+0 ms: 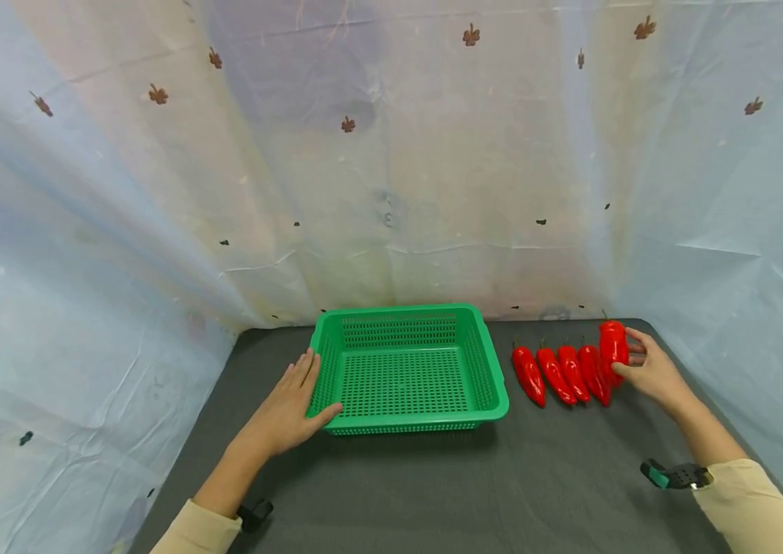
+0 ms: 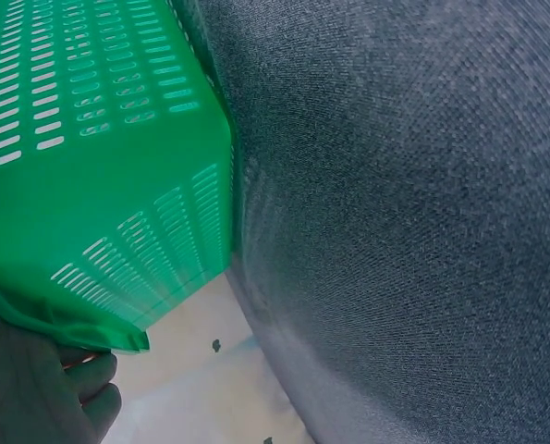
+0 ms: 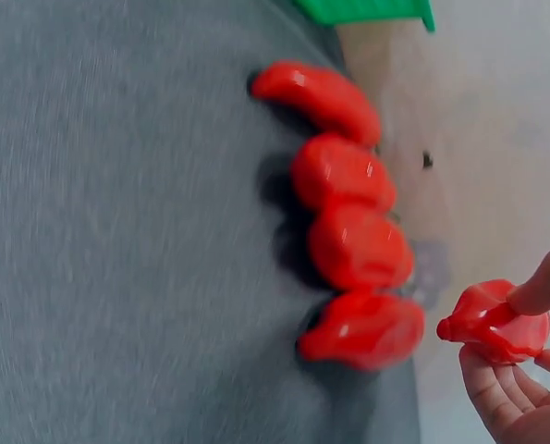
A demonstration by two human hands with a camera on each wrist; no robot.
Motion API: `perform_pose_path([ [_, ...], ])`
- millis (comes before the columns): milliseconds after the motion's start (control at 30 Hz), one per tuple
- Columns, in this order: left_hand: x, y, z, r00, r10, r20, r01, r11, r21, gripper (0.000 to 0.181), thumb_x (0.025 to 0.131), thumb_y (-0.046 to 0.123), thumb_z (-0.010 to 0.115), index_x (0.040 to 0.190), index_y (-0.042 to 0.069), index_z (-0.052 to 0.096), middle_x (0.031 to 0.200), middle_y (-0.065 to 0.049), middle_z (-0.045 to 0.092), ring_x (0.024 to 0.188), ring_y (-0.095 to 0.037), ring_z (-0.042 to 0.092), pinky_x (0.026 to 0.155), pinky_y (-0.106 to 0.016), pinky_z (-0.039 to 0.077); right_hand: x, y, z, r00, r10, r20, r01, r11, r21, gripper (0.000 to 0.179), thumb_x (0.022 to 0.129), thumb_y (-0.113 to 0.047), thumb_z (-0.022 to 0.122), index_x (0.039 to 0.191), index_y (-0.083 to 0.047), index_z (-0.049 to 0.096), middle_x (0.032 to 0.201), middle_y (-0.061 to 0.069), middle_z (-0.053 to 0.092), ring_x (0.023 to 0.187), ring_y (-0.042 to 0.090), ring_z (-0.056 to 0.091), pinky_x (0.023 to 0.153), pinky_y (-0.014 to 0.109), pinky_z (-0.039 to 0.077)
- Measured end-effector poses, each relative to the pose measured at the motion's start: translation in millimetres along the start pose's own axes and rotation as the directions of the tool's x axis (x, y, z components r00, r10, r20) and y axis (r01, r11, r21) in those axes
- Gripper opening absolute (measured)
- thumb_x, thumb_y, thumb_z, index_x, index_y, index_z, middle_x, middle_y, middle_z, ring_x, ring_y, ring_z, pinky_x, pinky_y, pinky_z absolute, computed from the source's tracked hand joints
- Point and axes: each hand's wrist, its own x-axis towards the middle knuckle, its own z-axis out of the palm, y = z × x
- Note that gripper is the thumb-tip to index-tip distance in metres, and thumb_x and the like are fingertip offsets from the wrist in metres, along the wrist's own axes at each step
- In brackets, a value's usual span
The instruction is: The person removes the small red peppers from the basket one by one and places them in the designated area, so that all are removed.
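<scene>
A green plastic basket (image 1: 401, 425) with slotted walls and floor stands on the dark cloth. My left hand (image 1: 287, 408) rests on its left rim, fingers extended and thumb over the front left corner. The left wrist view shows the basket's outer wall (image 2: 117, 213) and part of that hand (image 2: 48, 393) at the rim. At the far right, my right hand (image 1: 656, 377) pinches a long red pepper (image 1: 614, 348) between thumb and fingers. The right wrist view shows this pepper (image 3: 496, 322) raised off the table, narrow tip exposed. Several similar red peppers (image 1: 571, 373) lie in a row beside it.
The table has a dark grey cloth (image 1: 419, 492). A pale plastic sheet (image 1: 433, 192) with brown leaf prints hangs behind and along both sides. The row of peppers lies just right of the basket, stems toward the back.
</scene>
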Motion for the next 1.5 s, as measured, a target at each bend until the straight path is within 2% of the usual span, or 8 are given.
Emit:
perform_pose_path([
  [100, 0.0, 0.7, -0.2, 1.0, -0.004, 0.005, 0.004, 1.0, 0.004, 0.107, 0.104, 0.069, 0.055, 0.171, -0.003, 0.012, 0.178, -0.024, 0.005, 0.165, -0.041, 0.012, 0.133, -0.059, 0.014, 2.1, 10, -4, 1.0, 0.007, 0.016, -0.007, 1.0, -0.006, 0.082, 0.106, -0.008, 0.063, 0.162, 0.019, 0.01, 0.147, 0.052, 0.033, 0.126, 0.064, 0.05, 0.075, 0.031, 0.058],
  [267, -0.1, -0.1, -1.0, 1.0, -0.002, -0.003, 0.002, 1.0, 0.016, 0.107, 0.104, 0.069, 0.056, 0.171, -0.003, 0.012, 0.178, -0.024, 0.006, 0.164, -0.041, 0.013, 0.133, -0.059, 0.015, 5.6, 23, -7, 0.998, 0.018, 0.056, -0.015, 0.999, -0.047, 0.08, 0.106, -0.007, 0.063, 0.159, 0.023, 0.011, 0.145, 0.053, 0.034, 0.125, 0.065, 0.051, 0.082, 0.048, 0.06],
  [400, -0.6, 0.4, 0.0, 1.0, 0.001, -0.004, -0.001, 1.0, 0.011, 0.106, 0.104, 0.068, 0.056, 0.171, -0.003, 0.012, 0.178, -0.024, 0.006, 0.164, -0.042, 0.013, 0.133, -0.059, 0.015, 6.4, 32, -8, 0.996, 0.031, 0.08, -0.026, 0.998, -0.065, 0.079, 0.104, -0.006, 0.063, 0.157, 0.025, 0.014, 0.143, 0.054, 0.034, 0.124, 0.065, 0.051, 0.083, 0.051, 0.059],
  [633, -1.1, 1.1, 1.0, 1.0, 0.002, -0.003, -0.002, 1.0, 0.012, 0.106, 0.104, 0.068, 0.056, 0.171, -0.003, 0.012, 0.178, -0.025, 0.007, 0.165, -0.042, 0.012, 0.132, -0.06, 0.015, 7.6, 43, -6, 0.993, 0.068, 0.093, -0.059, 0.993, -0.1, 0.077, 0.105, -0.01, 0.063, 0.155, 0.026, 0.017, 0.144, 0.055, 0.035, 0.124, 0.067, 0.052, 0.089, 0.065, 0.058],
  [967, -0.3, 0.8, 2.0, 1.0, 0.002, -0.004, -0.002, 1.0, 0.015, 0.106, 0.104, 0.069, 0.055, 0.171, -0.002, 0.012, 0.178, -0.024, 0.006, 0.165, -0.041, 0.012, 0.132, -0.06, 0.015, 9.3, 46, -2, 0.986, 0.078, 0.145, -0.063, 0.992, -0.111, 0.073, 0.105, -0.012, 0.064, 0.152, 0.027, 0.023, 0.142, 0.054, 0.041, 0.115, 0.057, 0.062, 0.085, 0.054, 0.062],
  [1100, 1.1, 1.3, 2.3, 1.0, 0.003, -0.01, -0.003, 1.0, 0.021, 0.106, 0.104, 0.069, 0.055, 0.171, -0.002, 0.013, 0.178, -0.025, 0.007, 0.165, -0.041, 0.012, 0.133, -0.059, 0.015, 11.2, 48, -2, 0.984, 0.084, 0.156, -0.067, 0.992, -0.107, 0.073, 0.106, -0.014, 0.063, 0.153, 0.026, 0.024, 0.142, 0.053, 0.041, 0.11, 0.05, 0.068, 0.086, 0.055, 0.062],
  [1300, 1.3, 2.9, 2.2, 1.0, 0.001, -0.001, -0.001, 1.0, 0.012, 0.107, 0.104, 0.069, 0.055, 0.171, -0.002, 0.012, 0.178, -0.024, 0.006, 0.165, -0.041, 0.012, 0.132, -0.059, 0.016, 9.9, 51, -1, 0.985, 0.078, 0.157, -0.063, 0.993, -0.095, 0.074, 0.106, -0.015, 0.063, 0.154, 0.025, 0.023, 0.143, 0.054, 0.04, 0.108, 0.051, 0.069, 0.089, 0.061, 0.06],
  [1500, 2.4, 0.9, 3.5, 1.0, 0.001, 0.007, -0.001, 1.0, 0.009, 0.108, 0.103, 0.072, 0.054, 0.171, -0.001, 0.012, 0.179, -0.022, 0.006, 0.165, -0.04, 0.011, 0.133, -0.059, 0.015, 7.3, 54, -1, 0.985, 0.078, 0.152, -0.07, 0.996, -0.062, 0.072, 0.11, -0.018, 0.059, 0.154, 0.026, 0.022, 0.141, 0.053, 0.044, 0.098, 0.04, 0.074, 0.086, 0.055, 0.063],
])
